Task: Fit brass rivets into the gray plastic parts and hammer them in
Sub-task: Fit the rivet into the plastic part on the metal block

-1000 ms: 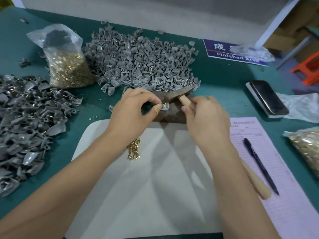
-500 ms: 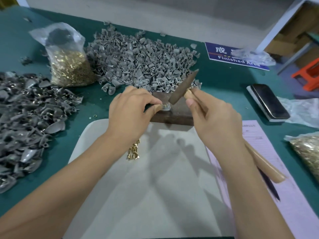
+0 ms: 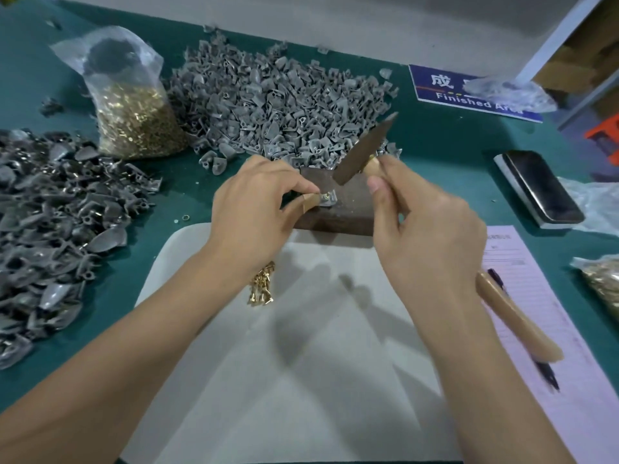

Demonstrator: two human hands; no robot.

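My left hand (image 3: 254, 209) pinches a small gray plastic part (image 3: 328, 200) with a brass rivet in it, held down on a dark metal block (image 3: 348, 209). The thumb tip is wrapped in tan tape. My right hand (image 3: 425, 236) grips the wooden handle of a hammer (image 3: 365, 150) close to its head. The dark hammer head is raised and tilted just above and to the right of the part. A few loose brass rivets (image 3: 263, 286) lie on the white pad (image 3: 301, 363) beside my left wrist.
A heap of gray parts (image 3: 274, 105) lies behind the block; another heap (image 3: 57, 229) lies at the left. A bag of rivets (image 3: 134, 112) stands at back left, another bag (image 3: 603, 283) at the right edge. A phone (image 3: 539, 185), pink form (image 3: 552, 329), pen (image 3: 549, 376) and blue sign (image 3: 469, 95) lie right.
The hammer head was low on the block a second ago. It has since swung up and tilted, and now hangs above the part. My left hand keeps its pinch.
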